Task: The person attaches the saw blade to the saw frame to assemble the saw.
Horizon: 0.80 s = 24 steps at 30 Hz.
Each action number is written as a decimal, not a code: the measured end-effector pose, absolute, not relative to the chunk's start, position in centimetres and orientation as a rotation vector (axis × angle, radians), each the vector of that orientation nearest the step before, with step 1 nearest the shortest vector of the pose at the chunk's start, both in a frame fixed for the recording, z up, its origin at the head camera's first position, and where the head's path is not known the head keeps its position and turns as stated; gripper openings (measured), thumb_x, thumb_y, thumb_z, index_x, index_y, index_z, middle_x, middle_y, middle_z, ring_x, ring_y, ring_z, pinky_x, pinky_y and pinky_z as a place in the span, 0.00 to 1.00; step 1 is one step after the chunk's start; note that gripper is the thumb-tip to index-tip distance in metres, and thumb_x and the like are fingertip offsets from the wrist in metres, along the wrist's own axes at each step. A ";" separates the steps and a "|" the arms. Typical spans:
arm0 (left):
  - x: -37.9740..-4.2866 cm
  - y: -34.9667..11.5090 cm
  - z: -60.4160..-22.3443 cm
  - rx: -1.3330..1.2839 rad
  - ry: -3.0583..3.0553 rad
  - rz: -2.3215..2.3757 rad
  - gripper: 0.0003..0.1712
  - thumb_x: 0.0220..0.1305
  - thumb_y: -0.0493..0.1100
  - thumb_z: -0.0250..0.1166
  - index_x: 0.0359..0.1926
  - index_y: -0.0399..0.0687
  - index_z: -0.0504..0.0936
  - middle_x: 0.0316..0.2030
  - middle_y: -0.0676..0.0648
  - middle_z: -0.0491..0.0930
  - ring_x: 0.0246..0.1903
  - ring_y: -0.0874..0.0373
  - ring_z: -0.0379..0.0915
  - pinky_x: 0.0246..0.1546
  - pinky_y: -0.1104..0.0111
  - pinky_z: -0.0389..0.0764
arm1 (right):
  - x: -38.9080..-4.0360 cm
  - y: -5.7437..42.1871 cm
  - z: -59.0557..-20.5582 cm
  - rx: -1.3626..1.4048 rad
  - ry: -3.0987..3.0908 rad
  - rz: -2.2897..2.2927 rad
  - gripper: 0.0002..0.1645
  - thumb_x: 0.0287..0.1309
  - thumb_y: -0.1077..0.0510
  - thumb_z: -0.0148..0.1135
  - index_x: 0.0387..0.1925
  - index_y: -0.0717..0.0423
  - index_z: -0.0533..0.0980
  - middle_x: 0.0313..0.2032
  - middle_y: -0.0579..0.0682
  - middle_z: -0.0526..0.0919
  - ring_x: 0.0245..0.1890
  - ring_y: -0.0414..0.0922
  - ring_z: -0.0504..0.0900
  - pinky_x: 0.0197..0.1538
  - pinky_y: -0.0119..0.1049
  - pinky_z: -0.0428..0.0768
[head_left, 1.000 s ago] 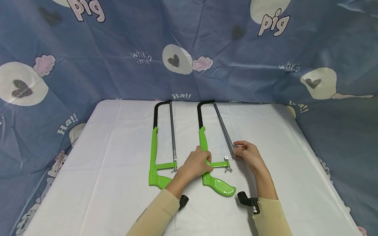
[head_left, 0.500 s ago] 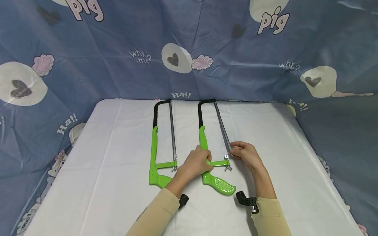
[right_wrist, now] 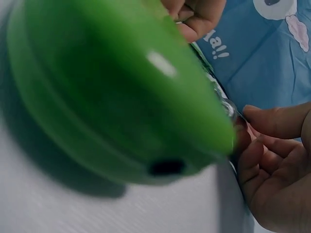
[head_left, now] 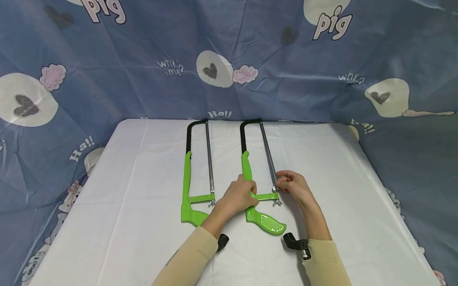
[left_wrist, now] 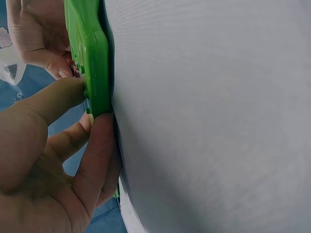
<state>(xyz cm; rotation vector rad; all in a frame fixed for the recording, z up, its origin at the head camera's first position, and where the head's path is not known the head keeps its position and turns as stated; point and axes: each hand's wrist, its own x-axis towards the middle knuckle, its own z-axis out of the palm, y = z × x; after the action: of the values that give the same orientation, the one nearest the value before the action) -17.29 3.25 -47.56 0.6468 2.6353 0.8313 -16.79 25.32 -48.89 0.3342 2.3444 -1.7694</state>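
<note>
Two green hacksaws with black front bows lie side by side. My left hand (head_left: 237,195) grips the frame of the right hacksaw (head_left: 246,165) near its crossbar; in the left wrist view, thumb and fingers close on the green frame (left_wrist: 95,63). My right hand (head_left: 297,188) pinches the near end of the grey blade (head_left: 268,154), right at the metal post above the wing nut (head_left: 277,202). The blade's far end meets the bow tip. In the right wrist view the large green handle (right_wrist: 121,97) hides much of the blade end.
The other hacksaw (head_left: 187,178) lies to the left, its blade (head_left: 210,159) running straight to its clamp; my left forearm covers part of its handle. A white cloth (head_left: 143,238) covers the table, and a blue printed curtain (head_left: 143,95) hangs behind it.
My right hand has moved left with the blade's near end, swinging it from out beside the post to right at the post. My left hand has stayed on the frame.
</note>
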 end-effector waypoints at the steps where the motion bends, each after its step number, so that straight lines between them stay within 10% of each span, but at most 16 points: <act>1: -17.3 3.3 -47.6 0.648 2.635 0.833 0.11 0.51 0.44 0.74 0.31 0.49 0.80 0.40 0.42 0.71 0.25 0.54 0.69 0.22 0.70 0.71 | -16.8 25.2 -48.9 0.336 2.349 -1.767 0.25 0.61 0.67 0.61 0.60 0.69 0.72 0.28 0.41 0.80 0.29 0.36 0.77 0.33 0.30 0.75; 24: -17.3 3.3 -47.7 0.647 2.649 0.823 0.11 0.51 0.45 0.74 0.32 0.50 0.80 0.40 0.43 0.70 0.26 0.54 0.70 0.23 0.69 0.71 | -16.7 24.3 -49.3 0.315 2.415 -1.720 0.25 0.59 0.69 0.60 0.59 0.70 0.72 0.30 0.54 0.83 0.29 0.40 0.78 0.32 0.31 0.77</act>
<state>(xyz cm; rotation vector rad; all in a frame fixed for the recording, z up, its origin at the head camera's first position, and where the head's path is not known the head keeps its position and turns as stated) -17.30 3.26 -47.67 0.6466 2.6490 0.8232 -16.73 24.30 -49.27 0.3149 2.4150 -1.7205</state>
